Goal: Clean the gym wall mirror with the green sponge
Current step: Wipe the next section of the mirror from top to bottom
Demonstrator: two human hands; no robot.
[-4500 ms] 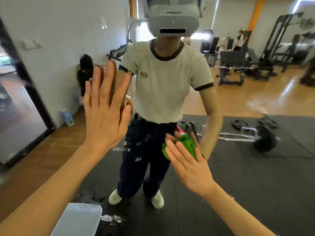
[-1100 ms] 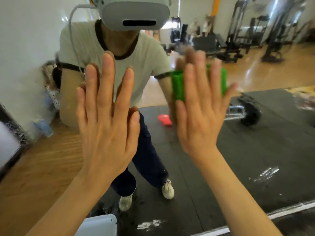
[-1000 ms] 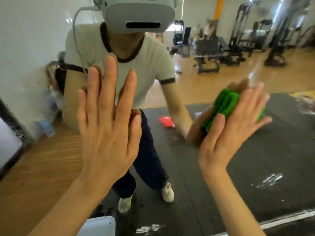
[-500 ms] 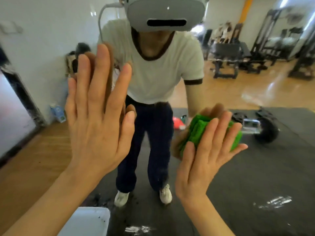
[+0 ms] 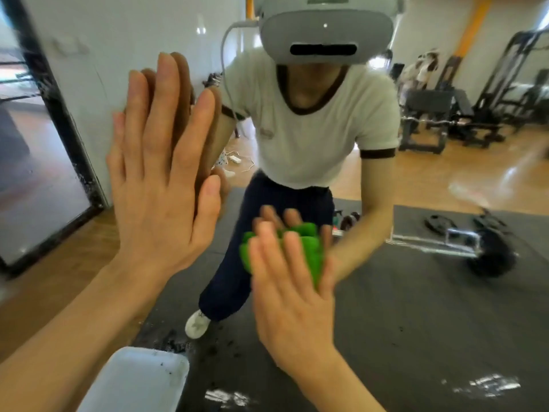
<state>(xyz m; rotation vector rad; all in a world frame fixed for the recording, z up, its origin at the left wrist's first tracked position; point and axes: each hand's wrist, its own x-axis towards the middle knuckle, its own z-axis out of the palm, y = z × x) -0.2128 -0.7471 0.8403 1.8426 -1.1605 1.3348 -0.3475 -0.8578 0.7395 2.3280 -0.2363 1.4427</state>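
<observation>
A white tray (image 5: 133, 382) is sitting nearest to me, at the bottom edge, just below my left forearm. My left hand (image 5: 160, 185) is pressing flat against the wall mirror (image 5: 445, 307), fingers straight, close together and pointing up, holding nothing. My right hand (image 5: 292, 292) is lying lower and to the right, fingers straight and slightly spread, pressing the green sponge (image 5: 309, 248) against the glass; the sponge is showing above and between my fingertips. White smears (image 5: 487, 385) are streaking the glass near the lower right. In the reflection, I am wearing a white headset (image 5: 325, 31) and a white T-shirt (image 5: 312, 129), standing on a dark mat. Farther back, a barbell (image 5: 463, 248) is lying on the mat, with weight benches (image 5: 430, 114) on the wooden floor behind.
</observation>
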